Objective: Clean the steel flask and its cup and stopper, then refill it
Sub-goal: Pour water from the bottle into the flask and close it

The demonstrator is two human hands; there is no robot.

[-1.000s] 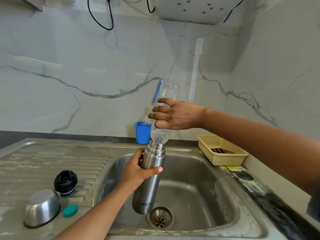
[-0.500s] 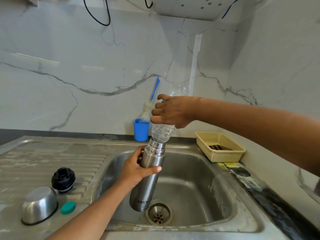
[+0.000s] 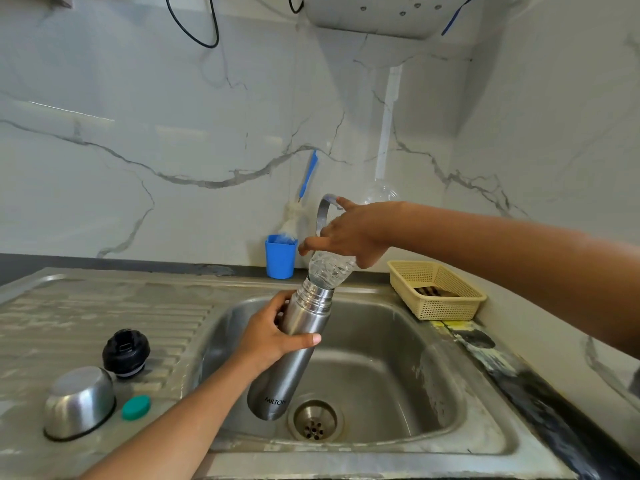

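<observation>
The steel flask [image 3: 284, 382] is gripped round its upper body by the left hand [image 3: 270, 337]. Fingers and thumb are wrapped close just below the threaded neck, so that the mouth is kept steady. The flask is held tilted over the sink basin [image 3: 398, 358], with its base low beside the drain [image 3: 315, 419] and its mouth leaning up to the right; any spill is judged to fall into the basin.

A clear plastic bottle [image 3: 332, 268] is held upturned by the right hand [image 3: 349, 237], which is closed round its body. Its neck is set into the flask's mouth, evidently so that water is passed straight in. How much water is left in it cannot be told. Refilling is judged to be the step in hand.

On the draining board [image 3: 104, 306] to the left, the black stopper [image 3: 126, 353] and the steel cup [image 3: 79, 401], mouth down, are set well apart from the flask, probably to drain and to be within reach for closing. A teal bottle cap [image 3: 136, 407] is laid just beside the cup.

A curved tap [image 3: 322, 213] is partly hidden behind the right hand. A blue holder [image 3: 280, 256] with a brush [image 3: 308, 178] is stood against the wall, and a yellow basket [image 3: 436, 289] at the sink's right.
</observation>
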